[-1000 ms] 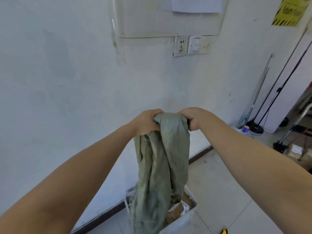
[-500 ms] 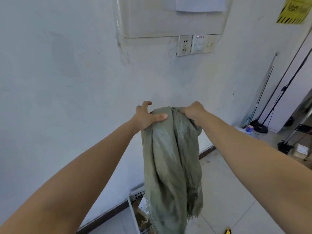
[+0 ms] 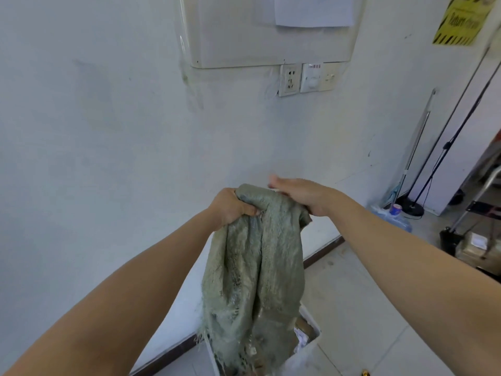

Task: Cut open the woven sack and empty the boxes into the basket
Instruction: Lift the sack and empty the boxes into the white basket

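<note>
Since the earlier frame the two hands have exchanged roles. The left hand (image 3: 232, 210) was spread open with only the thumb across the cloth. It now grips the bunched top of the woven sack (image 3: 257, 267), fingers curled tight into the fabric. The right hand (image 3: 301, 198), previously clenched on the sack, now has its fingers straight and lies flat over the top fold. Its fingertips are motion-blurred, and the view does not show whether the thumb pinches the cloth underneath.

The sack hangs limp and slack from the left hand, with no bulge that would indicate a box inside. Its frayed lower edge reaches down into the white basket (image 3: 314, 325) on the floor by the wall. Cardboard boxes (image 3: 302, 331) are visible in the basket just right of the hanging cloth.

Assessment: the alternating grip suggests the sack is being gathered or shaken out hand over hand. The emptying step appears complete or very nearly so. What remains is likely a last check of the sack, then discarding it clear of the basket.

Further right, a water bottle (image 3: 393, 215) and a pole (image 3: 417, 147) stand against the wall, well apart from the work.
</note>
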Demonstrator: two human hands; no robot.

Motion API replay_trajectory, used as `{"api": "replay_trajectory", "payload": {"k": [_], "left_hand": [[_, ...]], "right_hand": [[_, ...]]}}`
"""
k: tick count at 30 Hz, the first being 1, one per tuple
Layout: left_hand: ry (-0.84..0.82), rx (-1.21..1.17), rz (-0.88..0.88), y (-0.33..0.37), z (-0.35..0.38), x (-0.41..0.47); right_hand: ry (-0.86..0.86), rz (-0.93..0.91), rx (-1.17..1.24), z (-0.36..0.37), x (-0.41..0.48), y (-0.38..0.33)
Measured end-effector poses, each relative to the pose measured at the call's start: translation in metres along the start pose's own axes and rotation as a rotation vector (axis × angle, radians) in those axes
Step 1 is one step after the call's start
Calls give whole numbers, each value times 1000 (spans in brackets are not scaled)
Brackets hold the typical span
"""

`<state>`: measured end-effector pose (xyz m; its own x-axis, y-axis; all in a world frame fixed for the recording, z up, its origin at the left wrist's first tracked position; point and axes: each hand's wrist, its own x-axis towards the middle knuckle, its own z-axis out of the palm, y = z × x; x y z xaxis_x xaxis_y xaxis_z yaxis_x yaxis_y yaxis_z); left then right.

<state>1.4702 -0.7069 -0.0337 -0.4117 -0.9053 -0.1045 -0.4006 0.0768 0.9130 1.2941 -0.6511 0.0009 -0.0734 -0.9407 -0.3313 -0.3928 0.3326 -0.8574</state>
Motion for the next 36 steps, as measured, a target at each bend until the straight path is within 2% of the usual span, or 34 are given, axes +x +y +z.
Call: {"api": "replay_trajectory", "payload": {"k": [1, 2, 4, 6, 8, 10, 12, 14, 16, 17, 19, 21, 22, 24, 26, 30, 34, 36], "left_hand": [[-15, -5, -2, 4, 2, -1], [-21, -42, 2, 7, 3, -1], [4, -162, 27, 11, 7, 0], [61, -181, 20, 6, 6, 6], [68, -22, -68, -2, 3, 10], [-64, -44, -188, -10, 2, 11], [-237, -334, -276, -14, 4, 13], [-299, -578, -298, -18, 5, 18], [-257, -717, -267, -15, 6, 18], [-207, -737, -235, -13, 6, 18], [-71, -683, -165, -10, 9, 16], [48, -574, -96, -8, 12, 12], [95, -494, -39, -6, 14, 9], [109, -388, 84, 0, 23, 5], [-9, -396, 165, 7, 34, -1], [-307, -335, 183, 10, 35, -3], [-190, -36, 105, 5, 14, 7], [-283, -197, 60, 1, 7, 8]], "right_hand": [[-107, -42, -76, 4, -4, -5], [-139, -60, -153, 7, -3, -5], [16, -85, -194, 7, 1, -4], [230, -23, 57, 5, 5, 0], [328, 90, 422, 0, 8, 6], [259, 176, 677, -6, 10, 9], [155, 227, 741, -4, 8, 9], [69, 270, 706, 5, 6, 10], [-10, 317, 537, 15, 1, 13], [8, 345, 423, 18, 1, 13], [227, 305, 292, 19, 4, 14], [488, 129, 198, 15, 7, 10], [509, 40, 155, 15, 8, 5], [327, 14, 178, 22, 2, -8], [203, 91, 234, 27, 0, -14], [405, 150, 538, 18, 5, 1], [413, 215, 860, 7, 3, 18], [367, 201, 910, 7, -1, 22]]}}
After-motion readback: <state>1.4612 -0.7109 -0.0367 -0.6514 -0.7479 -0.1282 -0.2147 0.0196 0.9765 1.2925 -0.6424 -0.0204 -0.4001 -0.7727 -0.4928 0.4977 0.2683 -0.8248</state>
